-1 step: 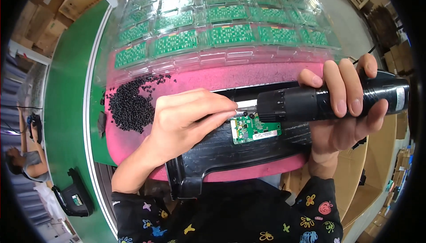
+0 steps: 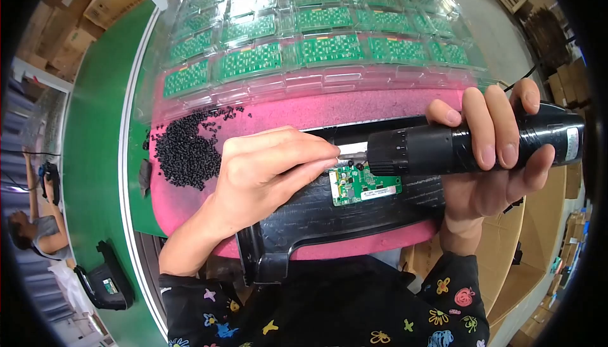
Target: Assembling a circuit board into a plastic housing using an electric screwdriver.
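A black electric screwdriver [image 2: 418, 149] lies level in my right hand [image 2: 491, 147], whose fingers wrap around its body. Its bit points left. At the bit's tip, my left hand [image 2: 266, 169] is closed in a pinch, thumb against forefinger; whatever sits between them is hidden. Just beneath the bit and my left fingertips is a small green circuit board [image 2: 364, 188] with a white connector and a white label. Two small black round parts show at its upper edge. The board rests in a long black plastic housing [image 2: 342, 223].
A heap of small black screws [image 2: 187, 150] lies on the pink mat [image 2: 297, 109], left of my hand. Beyond it are clear trays [image 2: 278, 84] of green circuit boards. Another black housing [image 2: 107, 277] sits on the green surface at left, near another person [image 2: 47, 233]. A cardboard box [image 2: 506, 252] stands right.
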`<state>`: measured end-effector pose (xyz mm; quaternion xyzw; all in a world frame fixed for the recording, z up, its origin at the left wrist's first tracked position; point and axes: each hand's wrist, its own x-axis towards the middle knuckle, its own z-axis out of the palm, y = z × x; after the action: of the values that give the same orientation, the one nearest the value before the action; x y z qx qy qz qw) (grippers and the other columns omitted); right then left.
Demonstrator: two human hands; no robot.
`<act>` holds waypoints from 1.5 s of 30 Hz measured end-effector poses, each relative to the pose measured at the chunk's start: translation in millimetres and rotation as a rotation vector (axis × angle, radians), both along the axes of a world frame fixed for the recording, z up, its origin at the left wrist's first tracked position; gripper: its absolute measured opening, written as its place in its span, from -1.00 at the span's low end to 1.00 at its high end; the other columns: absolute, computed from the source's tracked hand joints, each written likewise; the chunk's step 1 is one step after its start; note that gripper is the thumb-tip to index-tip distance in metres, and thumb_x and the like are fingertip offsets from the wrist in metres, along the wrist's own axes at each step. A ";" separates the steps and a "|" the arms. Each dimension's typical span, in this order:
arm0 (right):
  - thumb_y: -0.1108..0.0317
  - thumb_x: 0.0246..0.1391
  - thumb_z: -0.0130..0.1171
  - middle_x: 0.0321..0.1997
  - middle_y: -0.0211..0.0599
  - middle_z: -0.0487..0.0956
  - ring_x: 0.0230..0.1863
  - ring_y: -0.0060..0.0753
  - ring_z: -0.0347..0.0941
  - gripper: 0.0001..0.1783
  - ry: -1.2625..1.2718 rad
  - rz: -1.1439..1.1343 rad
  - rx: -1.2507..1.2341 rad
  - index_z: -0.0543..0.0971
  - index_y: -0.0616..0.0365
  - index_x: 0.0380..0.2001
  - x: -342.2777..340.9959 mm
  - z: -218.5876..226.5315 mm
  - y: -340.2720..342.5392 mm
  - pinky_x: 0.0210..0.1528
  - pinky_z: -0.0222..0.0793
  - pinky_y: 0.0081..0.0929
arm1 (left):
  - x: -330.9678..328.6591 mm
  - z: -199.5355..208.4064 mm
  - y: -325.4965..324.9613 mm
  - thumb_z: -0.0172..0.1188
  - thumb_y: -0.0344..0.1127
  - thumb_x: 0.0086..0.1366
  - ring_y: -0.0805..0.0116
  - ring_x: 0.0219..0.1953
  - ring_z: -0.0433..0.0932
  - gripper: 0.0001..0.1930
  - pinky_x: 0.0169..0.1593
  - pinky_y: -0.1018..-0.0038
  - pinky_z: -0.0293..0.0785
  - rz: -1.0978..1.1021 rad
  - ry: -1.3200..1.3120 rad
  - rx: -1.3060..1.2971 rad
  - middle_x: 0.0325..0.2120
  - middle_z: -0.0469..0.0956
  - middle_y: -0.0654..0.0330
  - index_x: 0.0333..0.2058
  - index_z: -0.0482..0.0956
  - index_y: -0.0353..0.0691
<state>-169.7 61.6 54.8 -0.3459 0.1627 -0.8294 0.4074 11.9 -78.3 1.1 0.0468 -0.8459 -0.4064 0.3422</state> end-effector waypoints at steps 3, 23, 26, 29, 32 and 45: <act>0.21 0.11 0.31 -0.52 -0.70 0.38 -0.44 -0.67 0.31 -0.62 -0.015 -0.026 -0.005 0.32 -0.11 -0.13 2.6 1.5 0.5 0.03 0.08 -0.38 | -0.3 1.5 0.8 0.38 -0.57 0.05 0.35 -0.41 0.67 -0.86 -0.36 0.55 0.55 0.019 0.004 -0.014 -0.43 0.67 0.10 -0.35 0.68 -0.39; 0.20 0.10 0.31 -0.53 -0.67 0.40 -0.44 -0.64 0.34 -0.61 0.177 0.049 -0.060 0.29 -0.13 -0.15 -0.8 -7.1 -0.4 0.02 0.11 -0.32 | -2.2 3.5 1.0 0.38 -0.57 0.03 0.23 -0.42 0.63 -0.78 -0.35 0.45 0.54 -0.078 -0.051 -0.100 -0.45 0.63 0.07 -0.30 0.61 -0.37; 0.20 0.10 0.31 -0.53 -0.66 0.41 -0.44 -0.63 0.36 -0.61 0.142 0.004 -0.078 0.29 -0.14 -0.15 7.4 -4.6 -1.1 0.02 0.11 -0.32 | -2.6 4.4 0.1 0.37 -0.57 0.05 0.22 -0.40 0.63 -0.80 -0.33 0.44 0.55 -0.116 -0.076 -0.036 -0.44 0.62 0.07 -0.31 0.61 -0.38; 0.21 0.10 0.30 -0.53 -0.65 0.41 -0.44 -0.63 0.36 -0.61 0.162 0.010 -0.086 0.29 -0.15 -0.15 4.9 -4.2 -0.3 0.01 0.10 -0.32 | -2.2 4.2 -1.9 0.36 -0.58 0.05 0.20 -0.40 0.63 -0.80 -0.32 0.43 0.55 -0.149 -0.073 0.005 -0.43 0.62 0.07 -0.30 0.60 -0.39; 0.21 0.10 0.29 -0.53 -0.65 0.42 -0.45 -0.64 0.37 -0.61 0.197 0.017 -0.094 0.29 -0.15 -0.15 3.7 -3.8 0.9 -0.01 0.10 -0.32 | -1.9 3.7 -2.5 0.36 -0.57 0.06 0.20 -0.40 0.62 -0.81 -0.32 0.43 0.55 -0.145 -0.074 0.028 -0.43 0.62 0.06 -0.30 0.60 -0.39; 0.12 0.07 0.25 -0.62 -0.64 0.45 -0.66 -0.71 0.36 -0.57 0.427 -0.161 -0.009 0.28 -0.01 -0.13 -20.6 9.6 20.7 -0.45 0.25 -0.63 | -1.6 2.0 1.4 0.33 -0.61 0.05 0.22 -0.40 0.62 -0.81 -0.32 0.43 0.53 -0.112 -0.228 0.067 -0.44 0.61 0.13 -0.32 0.59 -0.36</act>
<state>-190.3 82.3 64.4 -0.5013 0.2686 -0.7679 0.2946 10.3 -76.9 3.1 0.0568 -0.8664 -0.4452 0.2191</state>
